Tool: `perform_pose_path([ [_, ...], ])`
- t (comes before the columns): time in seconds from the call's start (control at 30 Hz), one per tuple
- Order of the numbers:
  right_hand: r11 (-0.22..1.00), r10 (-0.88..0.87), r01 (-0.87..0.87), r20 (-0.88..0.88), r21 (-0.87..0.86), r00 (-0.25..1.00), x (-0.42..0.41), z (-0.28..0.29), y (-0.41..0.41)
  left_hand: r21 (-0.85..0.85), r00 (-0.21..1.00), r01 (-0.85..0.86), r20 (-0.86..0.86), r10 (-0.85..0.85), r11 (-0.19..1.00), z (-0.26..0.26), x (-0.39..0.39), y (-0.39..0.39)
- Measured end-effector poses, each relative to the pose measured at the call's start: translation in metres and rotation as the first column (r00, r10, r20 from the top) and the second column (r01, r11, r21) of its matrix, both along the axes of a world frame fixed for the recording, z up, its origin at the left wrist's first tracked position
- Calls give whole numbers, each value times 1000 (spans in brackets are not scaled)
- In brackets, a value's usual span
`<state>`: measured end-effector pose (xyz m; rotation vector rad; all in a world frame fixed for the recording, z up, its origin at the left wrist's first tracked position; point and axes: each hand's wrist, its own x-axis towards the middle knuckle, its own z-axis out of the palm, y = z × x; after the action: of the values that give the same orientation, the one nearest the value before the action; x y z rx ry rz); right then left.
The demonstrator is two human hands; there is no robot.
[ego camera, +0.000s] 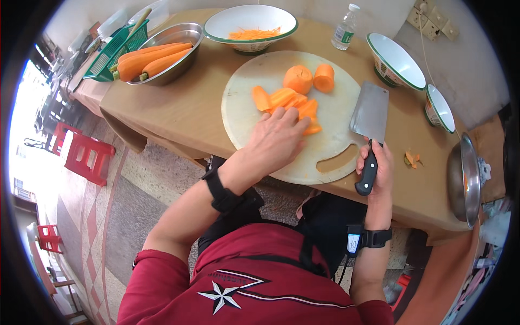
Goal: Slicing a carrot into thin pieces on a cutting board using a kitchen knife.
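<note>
My left hand rests with bent fingers on a pile of carrot slices on the round plastic cutting board. Whether it grips any slice is hard to tell. In my right hand is the black handle of a cleaver, its blade lying flat over the board's right edge. Beyond the slices, two cut carrot chunks stand on the board. At the back, an enamel bowl with a green rim holds shredded carrot.
Whole carrots lie in a steel bowl at the left, beside a green plastic basket. A bottle, two enamel bowls, carrot scraps and another steel bowl are at the right.
</note>
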<state>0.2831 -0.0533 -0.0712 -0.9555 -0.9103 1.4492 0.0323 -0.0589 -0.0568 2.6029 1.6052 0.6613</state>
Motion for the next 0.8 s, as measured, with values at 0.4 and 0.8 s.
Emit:
perform_pose_path([
  [0.4,998,-10,11,-14,65,1000,-1,-3,-6,54,998,39,49,-42,998,-15,-4,-12],
  [0.8,986,36,-44,54,159,998,1,-7,-7,165,953,30,292,-78,986,-31,-15,-24],
])
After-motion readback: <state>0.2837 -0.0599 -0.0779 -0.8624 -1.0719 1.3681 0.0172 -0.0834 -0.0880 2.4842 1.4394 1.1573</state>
